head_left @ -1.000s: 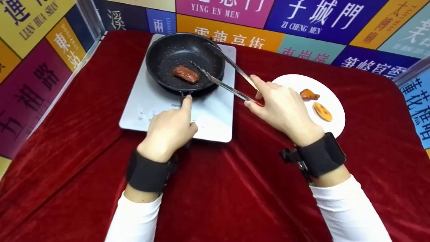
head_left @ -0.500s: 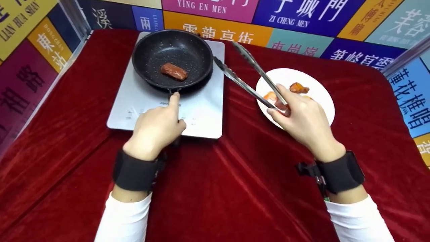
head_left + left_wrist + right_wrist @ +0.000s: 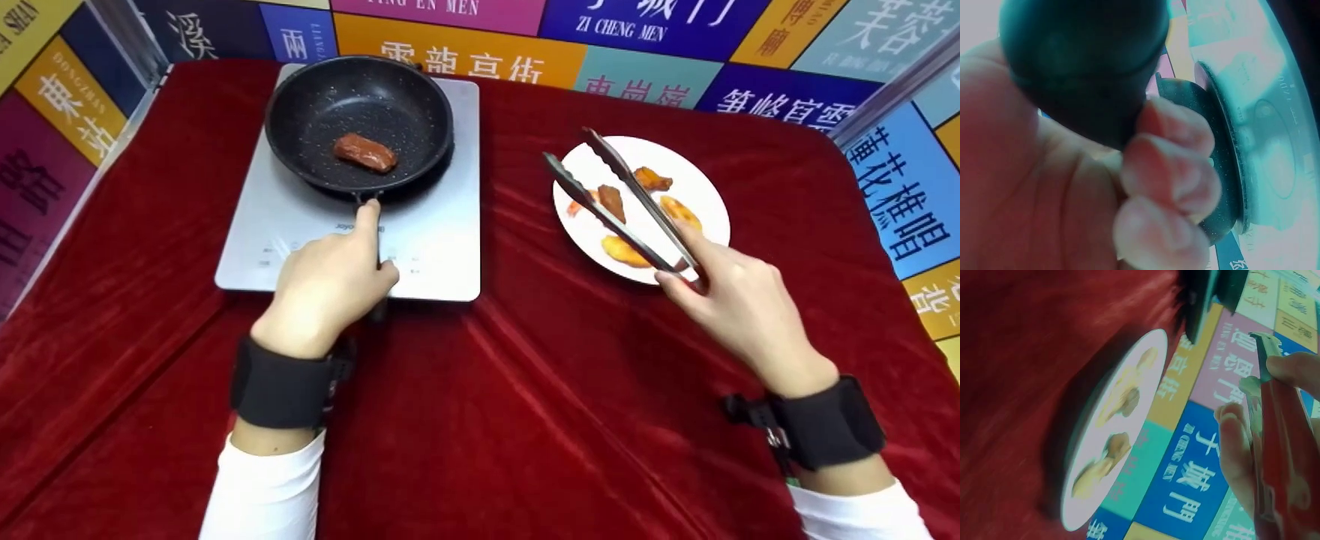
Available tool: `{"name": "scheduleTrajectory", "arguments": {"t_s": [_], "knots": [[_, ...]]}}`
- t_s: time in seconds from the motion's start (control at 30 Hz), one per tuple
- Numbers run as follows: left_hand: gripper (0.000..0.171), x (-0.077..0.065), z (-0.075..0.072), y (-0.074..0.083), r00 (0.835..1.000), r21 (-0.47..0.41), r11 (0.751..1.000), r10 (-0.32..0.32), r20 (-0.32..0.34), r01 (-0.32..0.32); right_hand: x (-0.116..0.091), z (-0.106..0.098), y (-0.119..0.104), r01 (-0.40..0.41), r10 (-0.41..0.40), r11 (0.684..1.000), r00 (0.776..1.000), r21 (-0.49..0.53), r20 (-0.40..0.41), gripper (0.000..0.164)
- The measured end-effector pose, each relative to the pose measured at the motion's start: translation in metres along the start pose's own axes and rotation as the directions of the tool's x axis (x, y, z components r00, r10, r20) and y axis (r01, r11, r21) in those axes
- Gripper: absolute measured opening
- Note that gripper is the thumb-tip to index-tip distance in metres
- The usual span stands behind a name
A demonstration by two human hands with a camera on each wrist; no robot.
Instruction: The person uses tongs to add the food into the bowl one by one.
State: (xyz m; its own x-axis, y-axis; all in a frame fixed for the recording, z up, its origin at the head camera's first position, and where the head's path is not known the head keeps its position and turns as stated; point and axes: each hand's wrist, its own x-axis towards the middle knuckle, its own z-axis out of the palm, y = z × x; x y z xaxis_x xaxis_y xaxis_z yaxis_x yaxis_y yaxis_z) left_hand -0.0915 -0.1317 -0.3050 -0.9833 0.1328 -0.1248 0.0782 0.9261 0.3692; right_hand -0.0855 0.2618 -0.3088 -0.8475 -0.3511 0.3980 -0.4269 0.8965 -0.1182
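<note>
My left hand point(image 3: 330, 281) grips the handle point(image 3: 1084, 67) of a black speckled frying pan point(image 3: 405, 97), its index finger stretched along the handle toward the pan. One browned piece of meat point(image 3: 365, 152) lies in the pan. My right hand point(image 3: 750, 315) holds metal tongs point(image 3: 651, 204) with their arms spread apart, over a white plate point(image 3: 709, 187). On this plate are a brown piece point(image 3: 611, 202), a glazed chunk point(image 3: 652, 178), two yellow slices point(image 3: 624, 251) and an orange-and-white bit point(image 3: 579, 206) that the tongs partly cover. The right wrist view shows the tongs point(image 3: 1286, 450) between thumb and fingers.
Under the pan is a flat silver induction cooktop point(image 3: 450, 255), left of the plate. Dark red velvet cloth point(image 3: 525, 420) covers the table. Panels with large lettering point(image 3: 487, 52) stand along the back and sides.
The tongs have moved right, from inside the pan to over the plate, and stay spread. The left hand keeps its grip on the handle. The head view has shifted right.
</note>
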Motion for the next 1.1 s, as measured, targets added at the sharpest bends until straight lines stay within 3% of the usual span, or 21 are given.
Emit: {"name": "scheduleTrajectory", "arguments": {"t_s": [0.27, 0.63, 1.1], "knots": [[0.073, 0.001, -0.001, 0.001, 1.0, -0.01, 1.0, -0.001, 0.022, 0.001, -0.027, -0.005, 0.017, -0.035, 0.038, 0.998, 0.997, -0.045, 0.066, 0.049], [0.074, -0.001, -0.004, 0.0, 1.0, -0.01, 1.0, -0.006, 0.02, 0.007, -0.059, -0.015, 0.046, -0.084, 0.091, 0.994, 0.99, -0.068, 0.111, 0.059], [0.073, 0.0, -0.002, 0.001, 1.0, -0.011, 1.0, -0.003, 0.018, 0.003, -0.073, -0.021, 0.071, -0.077, 0.103, 0.989, 0.973, -0.127, 0.207, 0.062]]}}
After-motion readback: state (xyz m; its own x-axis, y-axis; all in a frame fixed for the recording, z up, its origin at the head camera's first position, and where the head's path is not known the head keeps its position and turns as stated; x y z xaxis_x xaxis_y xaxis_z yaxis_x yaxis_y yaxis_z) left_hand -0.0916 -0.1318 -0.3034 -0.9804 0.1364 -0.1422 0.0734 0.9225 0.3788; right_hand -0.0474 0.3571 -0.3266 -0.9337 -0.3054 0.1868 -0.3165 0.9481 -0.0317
